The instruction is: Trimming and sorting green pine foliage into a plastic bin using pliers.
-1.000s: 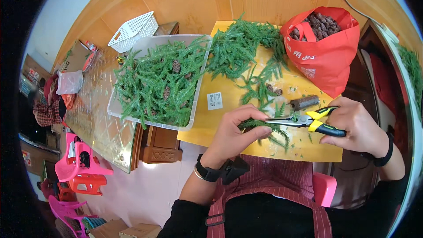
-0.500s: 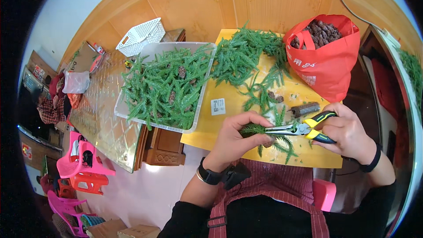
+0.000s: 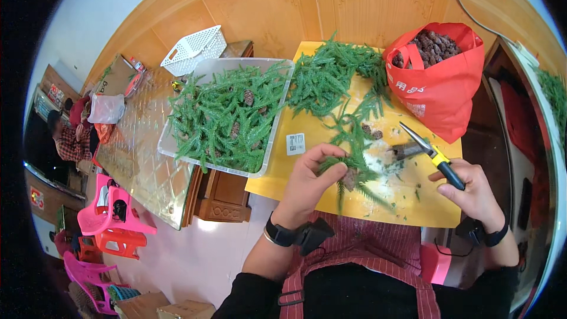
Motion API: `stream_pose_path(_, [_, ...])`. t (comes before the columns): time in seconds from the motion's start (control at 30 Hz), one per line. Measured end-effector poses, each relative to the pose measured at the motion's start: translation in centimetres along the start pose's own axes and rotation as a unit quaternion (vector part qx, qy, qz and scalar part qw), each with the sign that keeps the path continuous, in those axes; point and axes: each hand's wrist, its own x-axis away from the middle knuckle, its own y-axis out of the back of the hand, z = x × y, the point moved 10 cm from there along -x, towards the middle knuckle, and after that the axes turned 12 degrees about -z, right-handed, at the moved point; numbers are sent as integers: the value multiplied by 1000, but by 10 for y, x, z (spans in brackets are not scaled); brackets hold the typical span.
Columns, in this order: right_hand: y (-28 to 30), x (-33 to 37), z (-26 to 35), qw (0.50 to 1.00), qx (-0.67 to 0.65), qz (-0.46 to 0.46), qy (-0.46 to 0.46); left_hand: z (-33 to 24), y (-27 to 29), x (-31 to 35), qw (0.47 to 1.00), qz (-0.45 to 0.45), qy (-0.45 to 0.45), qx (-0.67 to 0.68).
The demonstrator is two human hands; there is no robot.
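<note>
My left hand point(image 3: 316, 174) pinches a green artificial pine sprig point(image 3: 363, 168) with a brown pine cone point(image 3: 349, 179) at its base, above the front of the yellow board point(image 3: 277, 171). In my right hand point(image 3: 472, 186) is a pair of long-nose pliers point(image 3: 437, 155) with yellow and black handles. Their jaws point up and away to the left, apart from the sprig. Just left of the pliers a dark roll of wire point(image 3: 403, 152) lies on the board. Loose cones point(image 3: 371, 132) and white crumbs are scattered beside it.
Loose green sprigs point(image 3: 331, 77) are heaped at the board's far side. A red bag point(image 3: 440, 88) of pine cones stands at the far right. On the left is a clear plastic bin point(image 3: 227, 168) of sprigs and cones, with a white basket point(image 3: 195, 50) behind. Another person point(image 3: 74, 136) sits far left.
My right hand has drawn the pliers off the sprig, to the right, and turned them upward. My left hand still holds the sprig, now with the cone showing.
</note>
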Motion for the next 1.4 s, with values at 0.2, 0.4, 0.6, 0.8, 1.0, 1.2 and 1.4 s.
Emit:
stream_pose_path(0.2, [13,40,-74,978,191,-71,-41,18,4,-3,959,-64,136,240])
stream_pose_path(0.4, [11,71,-107,966,236,-64,-85,25,10,4,958,-54,166,228])
stream_pose_path(0.6, [-5,61,-121,961,271,-59,-7,7,22,6,990,-84,72,84])
stream_pose_path(0.8, [-9,56,-127,953,292,-73,8,-30,38,9,988,-130,-88,11])
stream_pose_path(1.0, [-10,52,-125,941,332,-62,21,-63,62,9,964,-165,-202,-59])
stream_pose_path(1.2, [-1,42,-94,951,296,-83,21,-121,81,32,859,-267,-344,-269])
stream_pose_path(1.4, [-22,17,-35,978,167,-103,67,-151,77,64,749,-229,-491,-382])
